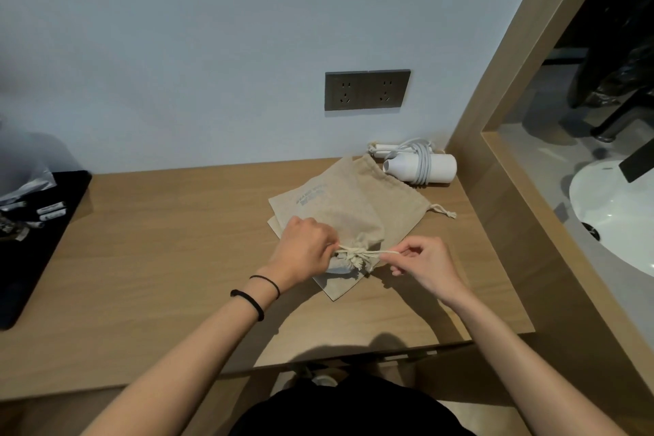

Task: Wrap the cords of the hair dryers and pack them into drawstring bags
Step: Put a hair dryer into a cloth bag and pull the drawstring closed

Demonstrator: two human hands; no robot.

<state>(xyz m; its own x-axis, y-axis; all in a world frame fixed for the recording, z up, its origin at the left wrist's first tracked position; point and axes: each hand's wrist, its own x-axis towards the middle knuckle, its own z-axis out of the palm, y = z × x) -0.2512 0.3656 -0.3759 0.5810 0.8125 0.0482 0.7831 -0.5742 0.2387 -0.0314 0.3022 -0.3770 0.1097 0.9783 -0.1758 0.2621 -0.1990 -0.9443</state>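
Running along a pale blue wall (212,46), the wooden surface (159,258) takes up most of what I can see from where the person stands. Off to the right, past a wooden frame, sits a white sink (615,216). At the left end of the surface lies a black tray (32,241) with small packets on it, too blurred to make out.

Near the middle right of the surface is a pile of beige cloth bags. The top bag (336,209) looks bulged, with faint blue print on it and its mouth gathered toward the person; something pale shows at the mouth, though I cannot tell what it is. Under it a flat bag (400,212) sticks out to the right, its own string end lying loose on the wood.

Behind the bags, close to the wall, a white hair dryer (439,170) lies on its side with its grey cord (423,159) wound round the body. A grey double socket (367,89) is set in the wall above it.

The left hand (306,248) is curled at the neck of the top bag, pinching the drawstring (375,253) there. The right hand (424,265) pinches the other end between thumb and forefinger, and the string runs taut between the two. Two black hair ties (254,301) circle the left wrist.
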